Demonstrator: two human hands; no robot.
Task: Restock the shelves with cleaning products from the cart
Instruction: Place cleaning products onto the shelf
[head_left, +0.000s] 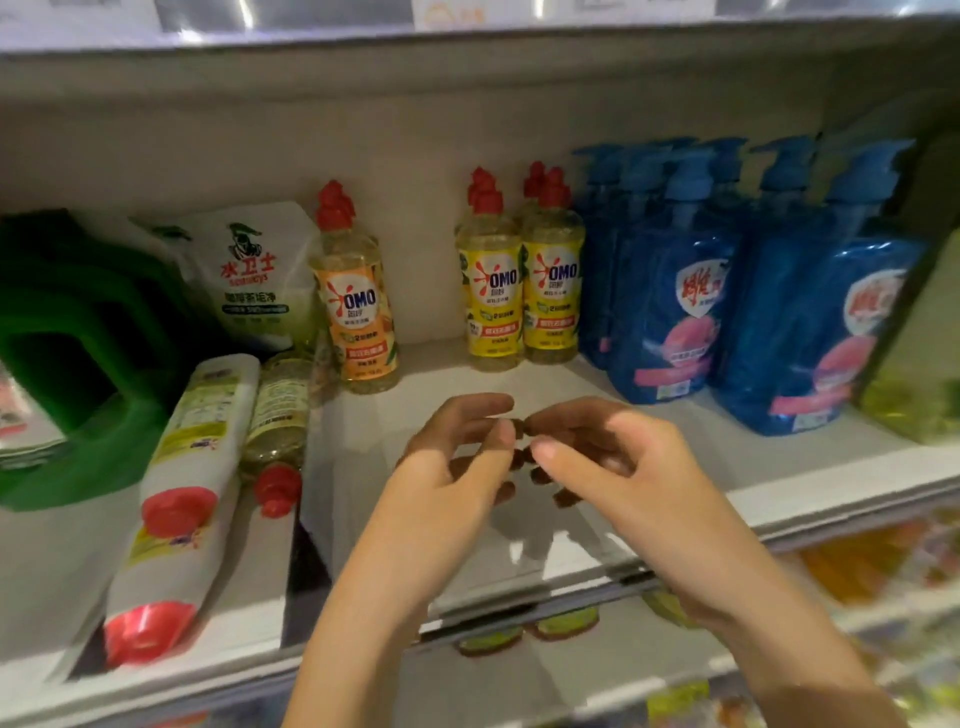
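At the centre of the frame, the left hand (452, 467) and right hand (618, 462) hover over the shelf (431, 379). Their fingers are loosely curled with the tips almost meeting, and they hold nothing. Behind them stand an orange-label bottle (356, 296), yellow-label bottles (491, 291) and, to the right, blue pump bottles (675, 291).

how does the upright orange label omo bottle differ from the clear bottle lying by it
The orange-label OMO bottle stands upright, cap up; the lying bottle is on its side, cap toward the shelf edge. The OMO bottle shows its logo; the lying bottle shows small print. Both have red caps.
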